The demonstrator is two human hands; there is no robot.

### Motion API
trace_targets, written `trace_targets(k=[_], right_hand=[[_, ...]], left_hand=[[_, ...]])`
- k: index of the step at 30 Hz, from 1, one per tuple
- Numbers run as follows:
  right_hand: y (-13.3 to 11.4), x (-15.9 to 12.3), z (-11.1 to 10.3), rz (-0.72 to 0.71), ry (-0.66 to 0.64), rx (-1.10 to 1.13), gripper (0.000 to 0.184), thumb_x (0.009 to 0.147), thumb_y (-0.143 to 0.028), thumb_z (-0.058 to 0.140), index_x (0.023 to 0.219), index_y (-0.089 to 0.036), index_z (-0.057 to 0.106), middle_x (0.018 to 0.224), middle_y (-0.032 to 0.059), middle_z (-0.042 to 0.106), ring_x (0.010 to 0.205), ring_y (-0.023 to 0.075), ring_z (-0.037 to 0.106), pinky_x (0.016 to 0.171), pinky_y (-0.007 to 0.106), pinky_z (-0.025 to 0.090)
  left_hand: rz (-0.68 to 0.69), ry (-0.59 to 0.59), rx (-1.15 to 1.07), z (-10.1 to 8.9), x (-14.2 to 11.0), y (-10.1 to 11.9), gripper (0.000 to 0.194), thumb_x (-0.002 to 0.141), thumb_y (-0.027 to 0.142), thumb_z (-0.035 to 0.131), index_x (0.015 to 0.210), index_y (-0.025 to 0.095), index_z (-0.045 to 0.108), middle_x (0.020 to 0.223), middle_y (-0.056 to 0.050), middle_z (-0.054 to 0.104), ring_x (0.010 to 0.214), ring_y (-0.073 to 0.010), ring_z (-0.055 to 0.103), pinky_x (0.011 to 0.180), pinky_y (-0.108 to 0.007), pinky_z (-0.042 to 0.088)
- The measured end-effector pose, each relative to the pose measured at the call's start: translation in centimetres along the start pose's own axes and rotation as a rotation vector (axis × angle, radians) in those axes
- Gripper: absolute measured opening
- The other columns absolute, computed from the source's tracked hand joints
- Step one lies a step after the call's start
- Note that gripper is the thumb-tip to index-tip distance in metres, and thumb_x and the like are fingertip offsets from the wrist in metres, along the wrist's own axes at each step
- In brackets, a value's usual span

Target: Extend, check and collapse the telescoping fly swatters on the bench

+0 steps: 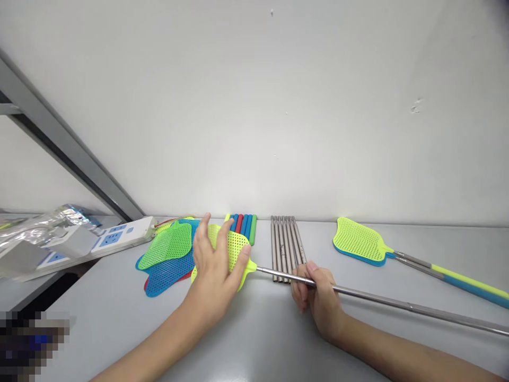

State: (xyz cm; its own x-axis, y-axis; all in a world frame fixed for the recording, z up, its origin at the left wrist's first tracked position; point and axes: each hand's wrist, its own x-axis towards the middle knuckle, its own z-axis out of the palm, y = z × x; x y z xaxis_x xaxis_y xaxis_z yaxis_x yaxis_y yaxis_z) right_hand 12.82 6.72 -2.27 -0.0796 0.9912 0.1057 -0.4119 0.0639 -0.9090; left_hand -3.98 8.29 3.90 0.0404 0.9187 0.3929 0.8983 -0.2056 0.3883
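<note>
A yellow fly swatter (pixel 239 246) with a long, extended telescopic metal rod crosses in front of me, its rod running off the right edge. My left hand (pixel 212 270) lies over the perforated swatter head with fingers spread apart, the thumb by its neck. My right hand (pixel 316 292) is closed round the rod, thumb on top. Just behind that hand, several metal rods (pixel 283 246) lie side by side on the grey table. Beyond the left hand are several coloured handle sleeves (pixel 246 229). Left of it lies a pile of loose swatter heads, a green head (pixel 169 246) on top of a blue head (pixel 170 273).
Two assembled fly swatters (pixel 358 241), yellow over blue, lie on the right. A white power strip (pixel 119 239) and clear plastic packaging (pixel 43 228) sit at the left near a grey metal frame (pixel 75 132). A white wall (pixel 286 132) bounds the table's back.
</note>
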Motion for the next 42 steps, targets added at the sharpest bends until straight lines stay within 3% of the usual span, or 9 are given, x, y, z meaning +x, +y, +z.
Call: trace_targets(k=[4, 11, 19, 24, 29, 34, 42], right_hand=[[-0.3, 0.3, 0.0, 0.020, -0.007, 0.026, 0.050, 0.082, -0.042, 0.035, 0.037, -0.018, 0.039, 0.031, -0.0022, 0.036, 0.033, 0.0096, 0.035, 0.040, 0.025, 0.026], [-0.4, 0.5, 0.0, 0.038, 0.000, 0.066, 0.048, 0.081, -0.044, 0.036, 0.040, -0.018, 0.040, 0.033, -0.0036, 0.035, 0.031, 0.0089, 0.033, 0.035, 0.023, 0.024], [-0.3, 0.5, 0.0, 0.037, -0.006, 0.076, 0.048, 0.082, -0.043, 0.036, 0.041, -0.018, 0.039, 0.034, -0.0036, 0.034, 0.031, 0.0090, 0.033, 0.034, 0.023, 0.025], [-0.3, 0.6, 0.1, 0.049, -0.008, 0.067, 0.047, 0.082, -0.041, 0.038, 0.041, -0.018, 0.039, 0.034, -0.0035, 0.035, 0.031, 0.0085, 0.034, 0.034, 0.022, 0.024], [-0.4, 0.6, 0.0, 0.055, -0.020, 0.043, 0.046, 0.079, -0.039, 0.043, 0.039, -0.017, 0.039, 0.033, -0.0032, 0.036, 0.030, 0.0080, 0.034, 0.033, 0.021, 0.024], [-0.5, 0.7, 0.0, 0.053, -0.020, 0.104, 0.046, 0.080, -0.036, 0.041, 0.038, -0.017, 0.038, 0.032, -0.0028, 0.036, 0.030, 0.0079, 0.035, 0.034, 0.021, 0.025], [-0.8, 0.9, 0.0, 0.076, -0.009, 0.150, 0.048, 0.080, -0.036, 0.039, 0.037, -0.017, 0.039, 0.030, -0.0021, 0.038, 0.026, 0.0081, 0.035, 0.031, 0.021, 0.024]], left_hand=[[0.133, -0.048, 0.054, 0.5, -1.0, 0.5, 0.055, 0.081, 0.040, 0.042, 0.131, 0.028, 0.021, 0.141, -0.004, -0.010, 0.128, -0.0308, -0.009, 0.099, -0.057, 0.010], [0.221, -0.103, 0.050, -0.3, -1.8, 1.2, 0.062, 0.076, 0.043, 0.049, 0.131, 0.028, 0.024, 0.142, -0.003, -0.013, 0.127, -0.0366, -0.005, 0.096, -0.057, 0.022], [0.341, -0.227, 0.052, -0.6, -2.2, 1.3, 0.053, 0.082, 0.041, 0.040, 0.129, 0.019, 0.031, 0.143, -0.006, -0.007, 0.128, -0.0325, 0.000, 0.100, -0.051, 0.022], [0.388, -0.315, 0.109, 0.4, -2.2, 0.5, 0.052, 0.084, 0.040, 0.036, 0.132, 0.020, 0.025, 0.143, -0.007, -0.002, 0.129, -0.0287, 0.004, 0.101, -0.048, 0.022], [0.386, -0.268, 0.158, 2.0, -2.9, 0.2, 0.048, 0.086, 0.034, 0.033, 0.130, 0.016, 0.025, 0.143, -0.008, 0.008, 0.129, -0.0256, 0.005, 0.102, -0.047, 0.024], [0.440, -0.173, 0.182, 3.3, -3.5, 0.2, 0.054, 0.085, 0.029, 0.038, 0.132, 0.012, 0.018, 0.142, -0.011, 0.012, 0.129, -0.0294, 0.001, 0.103, -0.051, 0.017], [0.500, -0.061, 0.108, 3.4, -3.2, -0.3, 0.050, 0.082, 0.021, 0.042, 0.128, 0.014, 0.026, 0.136, -0.009, 0.029, 0.129, -0.0306, 0.003, 0.102, -0.053, 0.011]])
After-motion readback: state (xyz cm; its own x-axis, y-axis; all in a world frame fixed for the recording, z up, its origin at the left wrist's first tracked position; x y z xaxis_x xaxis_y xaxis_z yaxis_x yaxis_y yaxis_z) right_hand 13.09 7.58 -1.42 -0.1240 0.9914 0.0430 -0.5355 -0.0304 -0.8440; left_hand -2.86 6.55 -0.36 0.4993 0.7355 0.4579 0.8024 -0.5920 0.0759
